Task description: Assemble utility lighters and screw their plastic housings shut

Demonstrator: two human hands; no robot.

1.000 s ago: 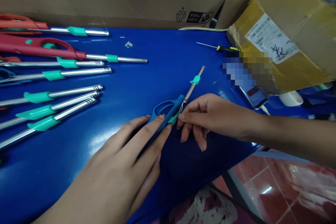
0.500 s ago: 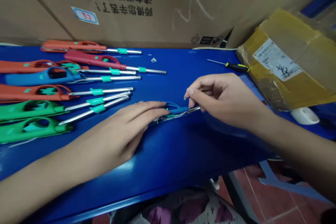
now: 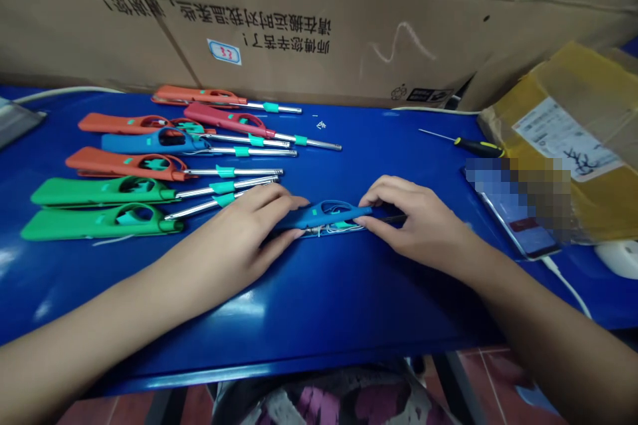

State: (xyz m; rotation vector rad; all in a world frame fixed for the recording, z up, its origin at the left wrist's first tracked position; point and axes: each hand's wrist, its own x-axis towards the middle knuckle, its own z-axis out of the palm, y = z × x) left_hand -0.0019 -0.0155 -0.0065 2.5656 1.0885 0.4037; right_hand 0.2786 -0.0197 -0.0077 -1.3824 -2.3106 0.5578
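Along the far side of the blue counter stands a large cardboard box, its printing upside down; what it holds is hidden. At far right a smaller carton, wrapped in yellow tape and bearing a white label, leans at an angle, its contents also out of sight.

Near the middle, the left hand is clamped on the left end of a blue lighter, thumb on the near side and fingers on the far side. The right hand pinches the right end between thumb and forefinger. The casing lies lengthwise left to right on the counter and gapes along its near edge; white wires and a metal part show inside.

To the left, seven more lighters lie with their metal tubes pointing right: two green lighters nearest, then orange lighters, another blue lighter and a red lighter among them. A green piece sits on each tube.

At right lies a phone, partly blurred, with a white cable at its near end. Beyond it rests a black-and-yellow screwdriver. Smallest, a little heap of pale pins lies toward the far side.
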